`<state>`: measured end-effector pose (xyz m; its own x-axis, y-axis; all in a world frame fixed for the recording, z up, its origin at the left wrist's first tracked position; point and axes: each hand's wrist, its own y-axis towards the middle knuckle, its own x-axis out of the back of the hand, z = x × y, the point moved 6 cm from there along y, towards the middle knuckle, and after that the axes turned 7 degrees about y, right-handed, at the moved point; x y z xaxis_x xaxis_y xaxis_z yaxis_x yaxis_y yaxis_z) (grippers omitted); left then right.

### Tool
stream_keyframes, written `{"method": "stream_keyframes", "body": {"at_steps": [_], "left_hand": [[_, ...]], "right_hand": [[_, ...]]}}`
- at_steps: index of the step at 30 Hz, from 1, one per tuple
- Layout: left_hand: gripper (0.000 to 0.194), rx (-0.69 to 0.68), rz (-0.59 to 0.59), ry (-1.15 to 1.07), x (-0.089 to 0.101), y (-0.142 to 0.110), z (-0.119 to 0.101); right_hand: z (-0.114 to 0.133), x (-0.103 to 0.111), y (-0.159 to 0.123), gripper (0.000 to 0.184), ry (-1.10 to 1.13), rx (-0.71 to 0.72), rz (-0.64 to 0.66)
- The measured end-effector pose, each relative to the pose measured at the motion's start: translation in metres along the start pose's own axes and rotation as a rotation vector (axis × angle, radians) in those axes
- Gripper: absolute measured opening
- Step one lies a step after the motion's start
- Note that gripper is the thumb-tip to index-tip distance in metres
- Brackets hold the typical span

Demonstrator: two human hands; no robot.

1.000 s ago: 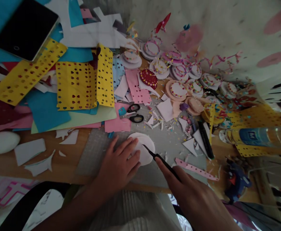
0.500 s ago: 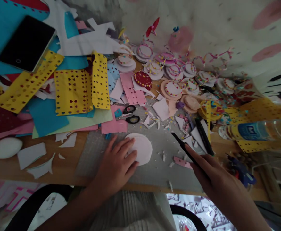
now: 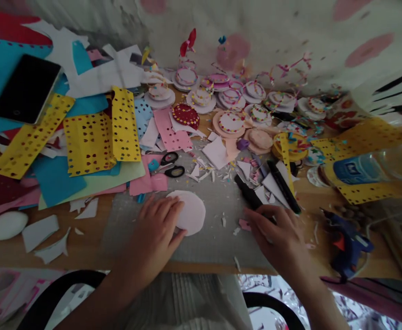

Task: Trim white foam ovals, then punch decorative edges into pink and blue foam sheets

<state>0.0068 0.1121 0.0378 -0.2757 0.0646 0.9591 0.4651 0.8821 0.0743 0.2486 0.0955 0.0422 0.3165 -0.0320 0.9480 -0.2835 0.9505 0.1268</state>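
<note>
A round white foam disc [image 3: 191,213] rests on the grey cutting mat [image 3: 217,250]. My left hand [image 3: 159,233] is closed on the disc's left edge, fingers over its top and thumb at the near rim. Low over the mat's right part, my right hand [image 3: 278,236] has its fingers around the rear of a black craft knife [image 3: 250,191]; its tip points away to the left, and the fingers partly hide the handle. Beside that hand lies a pink scrap [image 3: 245,224]. Black-handled scissors [image 3: 171,164] lie beyond the disc.
Small decorated foam hats [image 3: 231,123] crowd the back by the wall. Yellow patterned sheets [image 3: 89,142] and a black tablet or phone [image 3: 29,89] cover the left. On the right are a black marker [image 3: 283,185], a plastic bottle [image 3: 362,169] and a blue glue gun [image 3: 350,250].
My right hand has lowered and shifted left, its index finger no longer stretched along the knife. The disc has turned or slid slightly under my left hand. The camera view has shifted.
</note>
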Motion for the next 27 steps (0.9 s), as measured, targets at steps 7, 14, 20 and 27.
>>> {"method": "stream_keyframes", "body": {"at_steps": [7, 14, 20, 27], "left_hand": [[0.053, 0.02, 0.046, 0.037, 0.002, 0.012, -0.003], [0.053, 0.028, 0.065, 0.047, 0.006, 0.017, -0.004], [0.035, -0.014, -0.055, -0.258, 0.027, 0.022, -0.026], [0.011, -0.077, -0.004, -0.636, 0.041, 0.027, -0.048]], "right_hand": [[0.028, -0.018, 0.014, 0.019, 0.192, 0.052, 0.109], [0.022, -0.024, 0.014, 0.009, 0.327, 0.005, 0.119], [0.032, -0.003, 0.019, 0.004, 0.737, -0.07, -0.049], [0.054, 0.011, 0.029, 0.004, 1.081, -0.081, -0.047]]}}
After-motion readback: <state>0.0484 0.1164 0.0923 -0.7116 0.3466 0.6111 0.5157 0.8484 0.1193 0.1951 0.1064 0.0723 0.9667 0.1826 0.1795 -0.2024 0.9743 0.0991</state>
